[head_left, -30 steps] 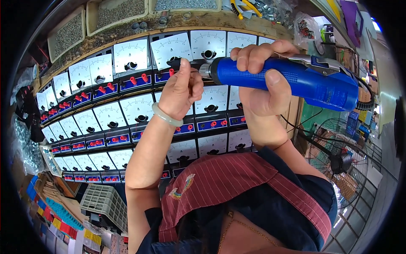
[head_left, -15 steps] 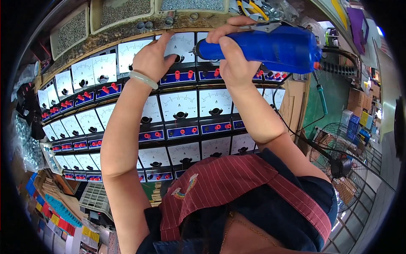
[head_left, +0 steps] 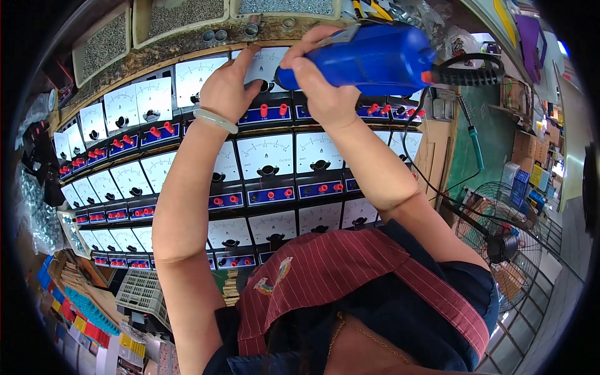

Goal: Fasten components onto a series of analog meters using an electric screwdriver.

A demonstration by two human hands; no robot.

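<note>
My right hand grips a blue electric screwdriver with a black corded rear end, its tip against a white panel meter in the top row. My left hand, with a pale bangle on the wrist, rests on that same meter, fingers spread over its face. The meter has a black knob and red terminals on a blue strip below it. Many identical meters stand in rows beneath.
A black fan stands at right, with a green-handled soldering iron hanging above it. A white plastic basket and coloured boxes lie at lower left. Trays of small parts sit above the meters.
Both hands have risen from the middle rows to the top row. The screwdriver moved up with my right hand and now points at the top meter.
</note>
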